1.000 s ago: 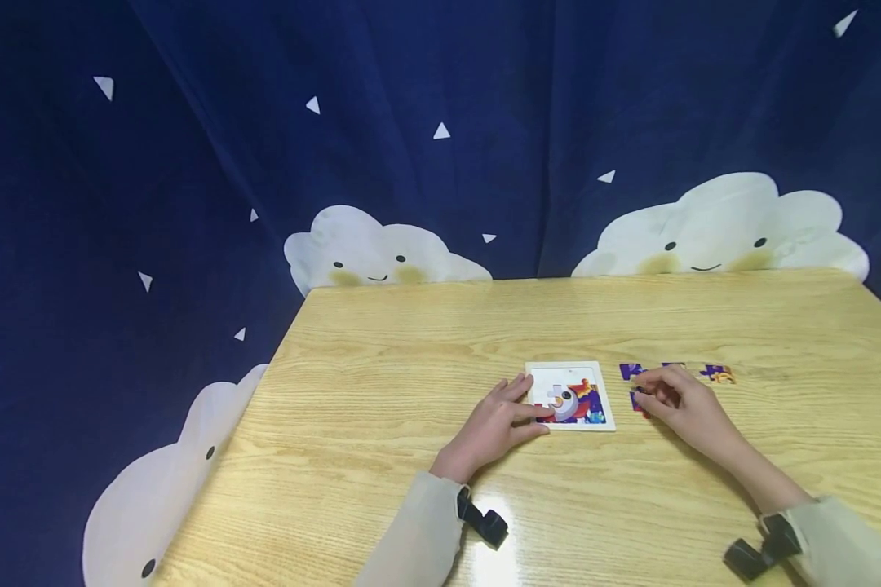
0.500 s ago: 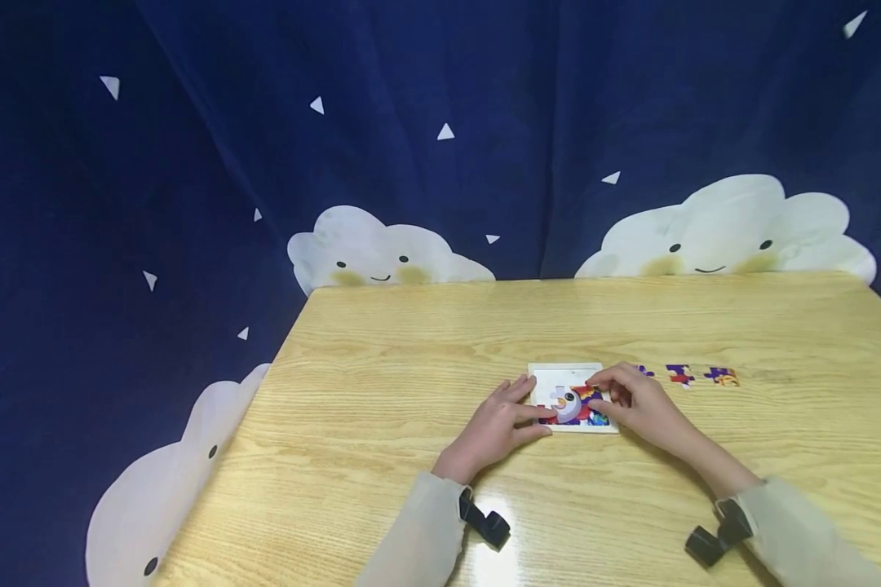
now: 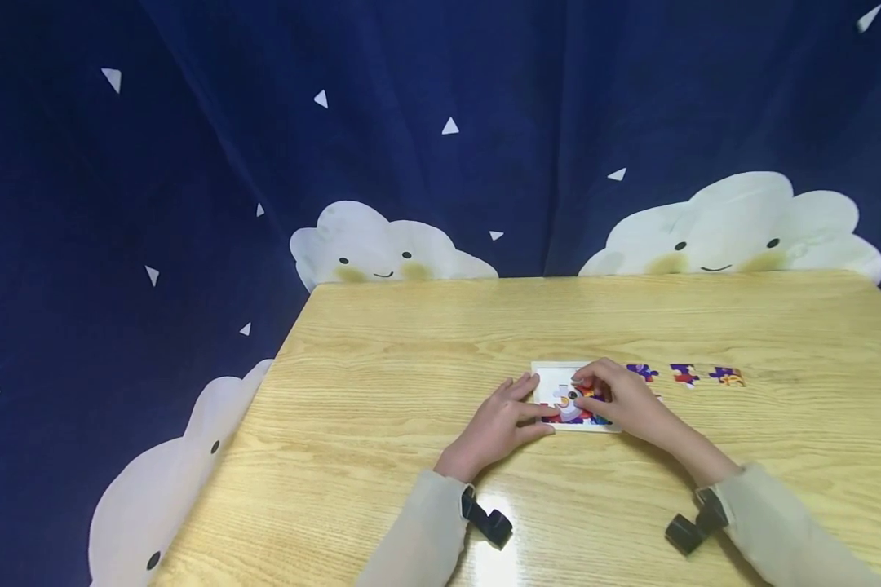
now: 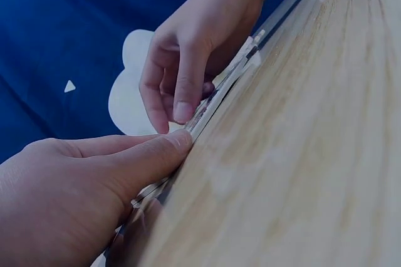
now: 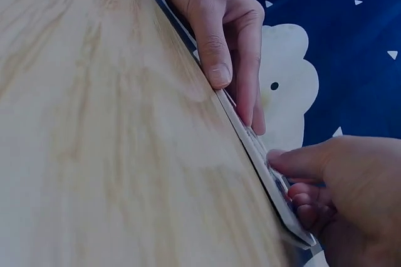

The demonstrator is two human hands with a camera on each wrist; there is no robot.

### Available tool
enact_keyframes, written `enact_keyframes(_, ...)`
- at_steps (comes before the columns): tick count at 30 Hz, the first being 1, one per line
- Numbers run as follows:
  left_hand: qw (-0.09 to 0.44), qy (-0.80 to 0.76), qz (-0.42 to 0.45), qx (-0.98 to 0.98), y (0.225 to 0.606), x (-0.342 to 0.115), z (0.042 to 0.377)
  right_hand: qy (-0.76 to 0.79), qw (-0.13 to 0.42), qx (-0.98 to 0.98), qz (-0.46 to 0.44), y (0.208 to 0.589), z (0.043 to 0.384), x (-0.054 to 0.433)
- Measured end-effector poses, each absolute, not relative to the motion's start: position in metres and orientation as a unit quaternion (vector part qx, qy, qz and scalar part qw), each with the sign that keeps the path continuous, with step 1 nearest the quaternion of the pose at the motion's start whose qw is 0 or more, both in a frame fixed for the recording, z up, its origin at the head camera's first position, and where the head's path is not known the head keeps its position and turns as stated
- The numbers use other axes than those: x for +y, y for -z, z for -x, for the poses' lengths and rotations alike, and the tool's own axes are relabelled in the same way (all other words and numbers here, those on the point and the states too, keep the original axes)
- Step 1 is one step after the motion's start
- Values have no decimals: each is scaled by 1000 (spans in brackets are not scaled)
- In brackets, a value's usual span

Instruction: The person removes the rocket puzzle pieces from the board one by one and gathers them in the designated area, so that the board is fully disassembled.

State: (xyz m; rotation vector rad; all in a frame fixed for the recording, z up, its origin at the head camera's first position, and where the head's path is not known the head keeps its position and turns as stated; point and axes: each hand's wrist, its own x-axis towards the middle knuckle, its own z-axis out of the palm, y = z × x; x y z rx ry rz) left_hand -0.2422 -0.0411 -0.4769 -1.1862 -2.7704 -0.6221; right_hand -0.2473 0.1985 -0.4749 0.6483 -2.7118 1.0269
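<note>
A small jigsaw puzzle (image 3: 568, 410) with a bird picture lies in a white frame (image 3: 558, 364) on the table, its upper left part bare white. My left hand (image 3: 499, 420) rests on the frame's left side, fingers extended over the edge and thumb by the lower left corner. Above the puzzle's right half, my right hand (image 3: 624, 399) bends its thumb and fingers in a pinch around a puzzle piece, which the fingers mostly hide. In the left wrist view, the right thumb (image 4: 187, 91) points down close over the puzzle.
Right of the frame, a purple puzzle piece (image 3: 642, 372), a purple and red piece (image 3: 684, 373) and an orange and purple piece (image 3: 727, 375) lie in a row. A bit of another piece shows beside the right hand. Behind the wooden table (image 3: 411, 342) hangs a dark blue curtain (image 3: 411, 49).
My right hand has moved left from the loose pieces to over the puzzle, uncovering the row of pieces. The left hand has stayed on the frame.
</note>
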Motion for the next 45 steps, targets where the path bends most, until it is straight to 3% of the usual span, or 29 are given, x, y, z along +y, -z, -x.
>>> enact_keyframes(15, 27, 205, 385, -900, 474, -41, 243, -325, -20, -925, -198, 459, 256, 198)
enact_keyframes(21, 25, 212, 385, -898, 474, -41, 244, -341, -31, -917, -203, 457, 256, 197)
enact_keyframes(29, 22, 216, 382, -898, 473, -42, 243, -341, 4, -917, -205, 466, 253, 196)
enact_keyframes(37, 23, 217, 381, -899, 478, -41, 243, -353, 124, -888, -267, 483, 244, 196)
enact_keyframes(45, 30, 214, 383, -898, 478, -41, 244, -364, 147, -879, -271, 486, 239, 198)
